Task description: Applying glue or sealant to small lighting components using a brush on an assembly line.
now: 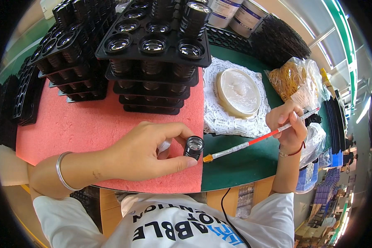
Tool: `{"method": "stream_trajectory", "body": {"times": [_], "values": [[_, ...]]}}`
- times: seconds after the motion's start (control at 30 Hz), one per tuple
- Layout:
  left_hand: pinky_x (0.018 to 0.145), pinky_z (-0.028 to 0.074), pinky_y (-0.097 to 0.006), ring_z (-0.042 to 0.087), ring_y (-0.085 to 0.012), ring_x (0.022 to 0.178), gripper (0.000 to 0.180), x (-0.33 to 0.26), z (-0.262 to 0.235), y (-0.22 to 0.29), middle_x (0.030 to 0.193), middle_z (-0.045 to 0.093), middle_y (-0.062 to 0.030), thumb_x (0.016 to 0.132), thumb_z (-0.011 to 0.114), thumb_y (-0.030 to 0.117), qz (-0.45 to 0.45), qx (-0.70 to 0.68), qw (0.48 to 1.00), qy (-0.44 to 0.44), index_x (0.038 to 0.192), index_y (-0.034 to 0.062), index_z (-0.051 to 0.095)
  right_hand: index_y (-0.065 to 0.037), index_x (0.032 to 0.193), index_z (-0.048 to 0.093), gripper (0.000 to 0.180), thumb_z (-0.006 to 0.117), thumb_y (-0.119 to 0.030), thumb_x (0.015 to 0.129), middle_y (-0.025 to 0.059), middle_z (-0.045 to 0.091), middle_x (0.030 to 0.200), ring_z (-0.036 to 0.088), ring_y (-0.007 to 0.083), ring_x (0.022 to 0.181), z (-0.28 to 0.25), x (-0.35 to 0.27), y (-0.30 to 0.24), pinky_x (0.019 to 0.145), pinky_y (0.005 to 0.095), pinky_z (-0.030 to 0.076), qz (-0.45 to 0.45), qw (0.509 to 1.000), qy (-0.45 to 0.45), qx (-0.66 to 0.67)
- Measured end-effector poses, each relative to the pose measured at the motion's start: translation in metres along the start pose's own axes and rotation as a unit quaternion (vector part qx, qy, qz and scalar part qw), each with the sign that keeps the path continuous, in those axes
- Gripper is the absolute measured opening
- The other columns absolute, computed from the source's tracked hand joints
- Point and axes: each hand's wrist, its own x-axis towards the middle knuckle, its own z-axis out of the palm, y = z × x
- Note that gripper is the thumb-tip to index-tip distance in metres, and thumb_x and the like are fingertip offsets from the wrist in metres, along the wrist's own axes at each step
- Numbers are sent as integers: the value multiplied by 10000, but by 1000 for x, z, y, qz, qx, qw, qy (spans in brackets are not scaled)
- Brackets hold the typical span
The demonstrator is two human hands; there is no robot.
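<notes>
Between the thumb and forefinger of my left hand [153, 151] is a small black lens barrel [194, 147], its glass end facing up. White finger covers show on some of that hand's curled fingers. My right hand [288, 124] grips a thin brush [252, 141] with a red and whitish handle. The brush's yellowish bristle tip points left and sits just right of the lens barrel, a small gap apart. Beyond the brush, a round shallow dish [239, 91] with a pale, glossy content rests on printed paper [213, 120].
Stacked black trays [153, 62] of lens barrels stand at the back on a pink foam mat [70, 132]; another tray stack [66, 58] is left of them. A bag of rubber bands [295, 80] and white cans [247, 18] are at the back right. The green tabletop [244, 165] curves in front.
</notes>
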Motion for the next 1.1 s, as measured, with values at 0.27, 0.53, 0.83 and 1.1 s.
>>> {"method": "stream_trajectory", "body": {"times": [0.27,0.53,0.83,1.1], "values": [[428,280,-171,373,7,509,231,0,0,-1,653,530,61,740,696,150,6,-5,1000,0,924,77,577,8,693,545,285,501,-240,828,117,547,571,527,150,450,0,-3,-1,433,227,402,24,999,21,-23],[428,282,-177,372,2,506,235,-1,1,-3,651,533,54,727,701,150,5,16,1000,1,915,78,581,25,657,571,308,518,-245,796,108,553,580,540,163,444,4,-4,-2,426,230,422,37,994,61,-86],[436,276,-185,352,-8,504,231,0,1,-4,629,524,54,746,684,148,23,24,999,8,944,75,590,-4,678,529,282,489,-237,832,111,525,523,507,146,402,3,-2,0,394,223,379,13,998,39,-38],[512,370,-202,471,-39,595,247,1,-3,-2,777,601,-10,796,619,132,-30,-29,999,-14,1023,45,575,-63,726,467,269,374,-256,889,62,480,458,420,111,374,0,-2,1,400,232,300,-22,999,10,38]]}}
